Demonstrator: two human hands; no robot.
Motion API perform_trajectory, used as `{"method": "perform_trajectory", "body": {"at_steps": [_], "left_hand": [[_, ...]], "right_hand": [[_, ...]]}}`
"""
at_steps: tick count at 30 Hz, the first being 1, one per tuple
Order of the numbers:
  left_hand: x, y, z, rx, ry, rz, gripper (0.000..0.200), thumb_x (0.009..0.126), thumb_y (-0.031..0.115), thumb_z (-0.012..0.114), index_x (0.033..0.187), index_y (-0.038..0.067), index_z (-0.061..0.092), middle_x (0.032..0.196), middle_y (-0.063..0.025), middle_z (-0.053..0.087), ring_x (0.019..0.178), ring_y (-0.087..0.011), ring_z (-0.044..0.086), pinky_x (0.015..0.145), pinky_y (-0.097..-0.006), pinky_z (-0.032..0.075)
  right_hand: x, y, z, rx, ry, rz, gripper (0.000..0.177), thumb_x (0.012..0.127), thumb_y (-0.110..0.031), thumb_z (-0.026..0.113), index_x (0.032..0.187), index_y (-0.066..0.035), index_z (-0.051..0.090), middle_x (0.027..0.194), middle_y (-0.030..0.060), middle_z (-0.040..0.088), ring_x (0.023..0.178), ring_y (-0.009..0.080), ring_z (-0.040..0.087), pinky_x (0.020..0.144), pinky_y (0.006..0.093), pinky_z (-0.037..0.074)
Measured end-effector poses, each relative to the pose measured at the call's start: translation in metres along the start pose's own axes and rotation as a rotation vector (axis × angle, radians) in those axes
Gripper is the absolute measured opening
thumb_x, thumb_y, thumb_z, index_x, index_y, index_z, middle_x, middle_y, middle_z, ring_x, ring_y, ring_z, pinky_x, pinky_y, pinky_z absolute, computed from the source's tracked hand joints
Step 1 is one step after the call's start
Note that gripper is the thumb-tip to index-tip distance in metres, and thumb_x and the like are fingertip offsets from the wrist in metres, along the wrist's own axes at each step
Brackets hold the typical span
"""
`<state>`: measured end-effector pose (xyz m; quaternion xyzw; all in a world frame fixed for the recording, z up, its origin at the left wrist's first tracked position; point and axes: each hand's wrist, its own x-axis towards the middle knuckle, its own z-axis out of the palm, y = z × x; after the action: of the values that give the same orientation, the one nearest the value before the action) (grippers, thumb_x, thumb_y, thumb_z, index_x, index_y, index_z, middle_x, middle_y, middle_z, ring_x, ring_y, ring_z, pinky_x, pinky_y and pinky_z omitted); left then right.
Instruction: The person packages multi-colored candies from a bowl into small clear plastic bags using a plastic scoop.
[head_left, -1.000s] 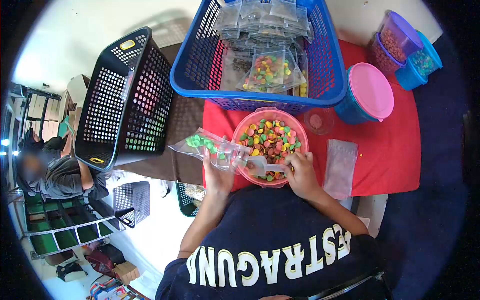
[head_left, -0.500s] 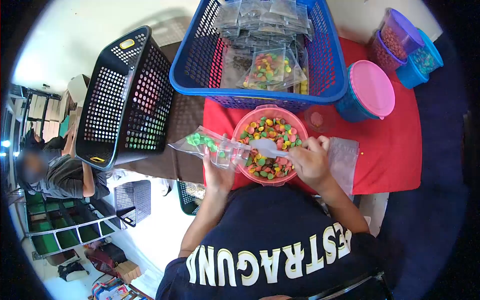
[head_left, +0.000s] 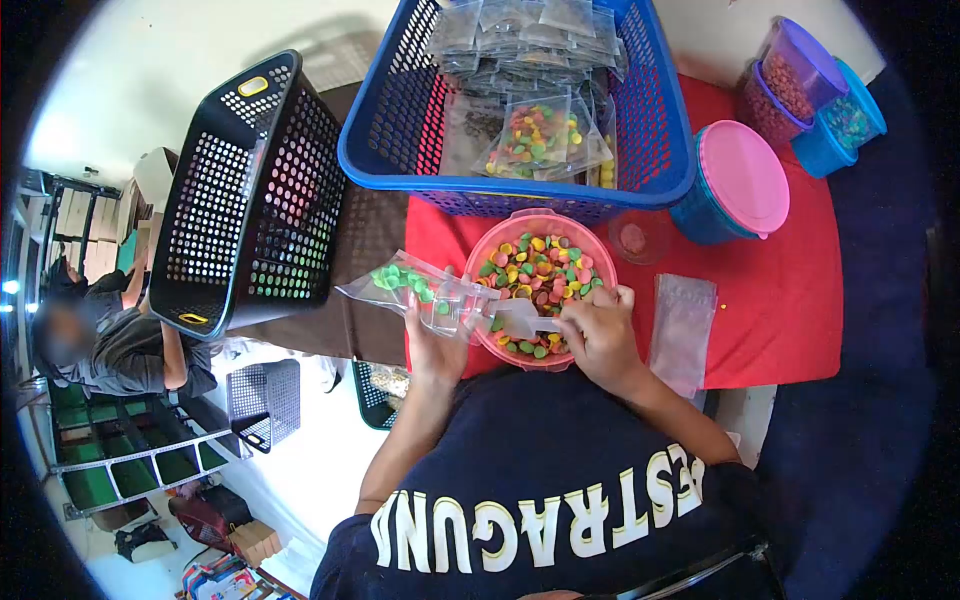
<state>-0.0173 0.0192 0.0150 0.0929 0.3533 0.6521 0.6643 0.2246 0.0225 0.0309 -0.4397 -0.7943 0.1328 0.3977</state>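
Note:
My left hand (head_left: 436, 348) grips a clear plastic bag (head_left: 405, 285) with green round candies (head_left: 400, 278) inside, its mouth pointing right over the bowl. In my right hand (head_left: 602, 335) is the handle of a white plastic scoop (head_left: 515, 317), whose head lies at the bag's mouth. What the scoop carries is hard to make out. Under both sits a pink bowl (head_left: 605, 255) of green, yellow, red and brown round candies (head_left: 545, 270). To the right of my right hand lies a stack of flat clear bags (head_left: 684, 330).
Behind the bowl stands a blue basket (head_left: 520, 190) holding filled bags (head_left: 545, 135). A black basket (head_left: 290, 200) is on the left. Lidded tubs (head_left: 742, 180) and a small clear dish (head_left: 636, 240) stand right. Another person (head_left: 130, 345) is at far left.
My right hand has moved down and left, bringing the scoop's head lower, to the bag's mouth. My left hand and the bag stay nearly still.

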Motion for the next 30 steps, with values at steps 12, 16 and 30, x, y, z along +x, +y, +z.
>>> {"method": "perform_trajectory", "body": {"at_steps": [12, 16, 30], "left_hand": [[0.000, 0.000, -0.002, 0.024, -0.002, 0.005, 0.077, 0.093, 0.054, 0.056, 0.151, 0.023, 0.017, 0.150, -0.0132, 0.039, 0.135, -0.0335, 0.043, 0.107, -0.0558, 0.043], [0.000, 0.001, 0.000, 0.016, 0.018, 0.005, 0.074, 0.093, 0.054, 0.056, 0.150, 0.020, 0.021, 0.149, -0.0122, 0.040, 0.134, -0.0326, 0.044, 0.105, -0.0544, 0.045], [-0.006, 0.008, -0.049, -0.016, 0.184, 0.075, 0.060, 0.091, 0.051, 0.061, 0.133, 0.011, 0.045, 0.133, -0.0083, 0.051, 0.127, -0.0294, 0.048, 0.108, -0.0494, 0.041]], "right_hand": [[-0.014, 0.002, 0.009, 0.091, -0.046, 0.152, 0.014, 0.081, -0.011, 0.072, 0.089, -0.011, 0.060, 0.082, 0.0029, 0.058, 0.082, 0.0235, 0.056, 0.085, 0.0418, 0.033], [-0.013, 0.011, 0.007, 0.171, -0.027, 0.286, 0.013, 0.083, -0.013, 0.071, 0.090, -0.010, 0.061, 0.083, 0.0038, 0.059, 0.084, 0.0245, 0.056, 0.085, 0.0407, 0.032], [-0.032, 0.013, 0.012, 0.193, -0.059, 0.374, 0.015, 0.085, -0.014, 0.073, 0.092, -0.010, 0.061, 0.089, 0.0019, 0.061, 0.083, 0.0202, 0.060, 0.089, 0.0370, 0.030]]}}
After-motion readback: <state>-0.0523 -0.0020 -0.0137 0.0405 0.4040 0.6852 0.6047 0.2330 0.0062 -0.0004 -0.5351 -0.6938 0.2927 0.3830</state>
